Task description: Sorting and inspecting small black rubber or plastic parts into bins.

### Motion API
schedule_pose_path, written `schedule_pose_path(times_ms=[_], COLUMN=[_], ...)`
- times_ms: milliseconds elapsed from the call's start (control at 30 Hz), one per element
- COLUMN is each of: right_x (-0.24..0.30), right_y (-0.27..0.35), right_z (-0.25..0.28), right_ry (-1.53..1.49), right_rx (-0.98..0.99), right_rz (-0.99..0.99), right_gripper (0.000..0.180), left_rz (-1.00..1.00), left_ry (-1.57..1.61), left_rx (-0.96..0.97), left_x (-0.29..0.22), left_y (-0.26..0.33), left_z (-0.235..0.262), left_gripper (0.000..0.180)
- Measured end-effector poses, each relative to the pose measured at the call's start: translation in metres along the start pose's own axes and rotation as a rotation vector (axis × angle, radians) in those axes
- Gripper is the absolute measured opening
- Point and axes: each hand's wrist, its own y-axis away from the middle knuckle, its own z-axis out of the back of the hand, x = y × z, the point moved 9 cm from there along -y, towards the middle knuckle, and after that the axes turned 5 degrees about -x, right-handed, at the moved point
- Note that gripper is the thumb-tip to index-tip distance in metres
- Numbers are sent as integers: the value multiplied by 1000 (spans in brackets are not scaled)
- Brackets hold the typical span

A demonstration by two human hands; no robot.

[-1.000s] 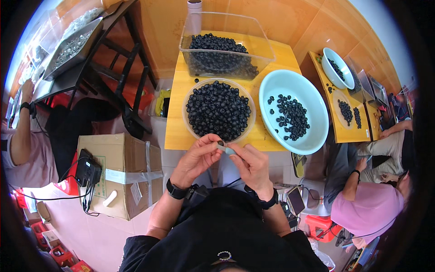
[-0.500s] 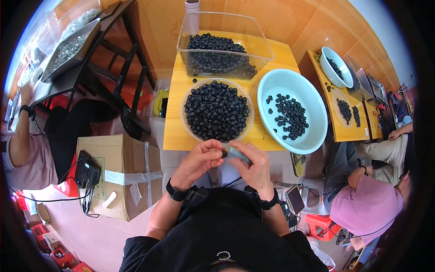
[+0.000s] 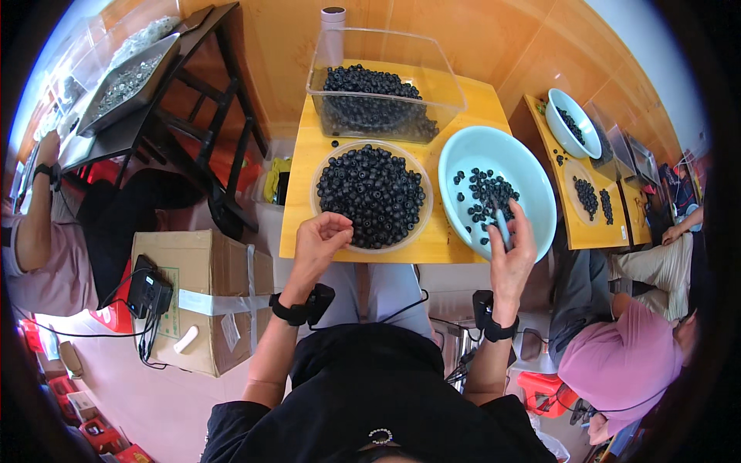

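Note:
At the near left rim of a round shallow tray (image 3: 314, 182), heaped with small black ring-shaped parts (image 3: 367, 189), is my left hand (image 3: 320, 241). Its thumb and fingers are pinched together, and anything between them is too small to make out. My right hand (image 3: 512, 251) reaches over the light blue basin (image 3: 536, 174) on the right, closed on a slim tool with a light blue handle (image 3: 502, 224). The tool's far end points into the basin and its kind is unclear. More loose black parts (image 3: 488, 189) lie scattered in the basin.
Behind the tray stands a clear plastic bin (image 3: 378, 133) of black parts, with a pink bottle (image 3: 333, 38) beyond. All rest on a yellow table (image 3: 297, 224). A taped cardboard box (image 3: 231, 301) is at left. Co-workers sit on both sides; a second yellow table (image 3: 583, 228) is at right.
My hands have parted from their meeting point before the tray. The right one moved over the basin with the tool; the left one shifted left to the tray's rim. The black part between them is gone.

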Motion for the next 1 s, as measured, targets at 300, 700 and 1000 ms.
schedule_pose_path(times_ms=[300,700,1000], right_x=[2,-4,18], right_y=[42,65,71], right_z=[-30,-53,-63], right_ry=[-40,-120,-189], right_rx=[170,288,448], right_rz=[79,23,13], right_gripper=[21,15,20], left_rz=[-491,-682,138], left_ry=[-812,-955,341], left_rx=[-15,113,211], left_x=[-28,-31,-16], left_y=[-4,5,1], left_z=[-47,-62,-39], left_gripper=[20,26,16])
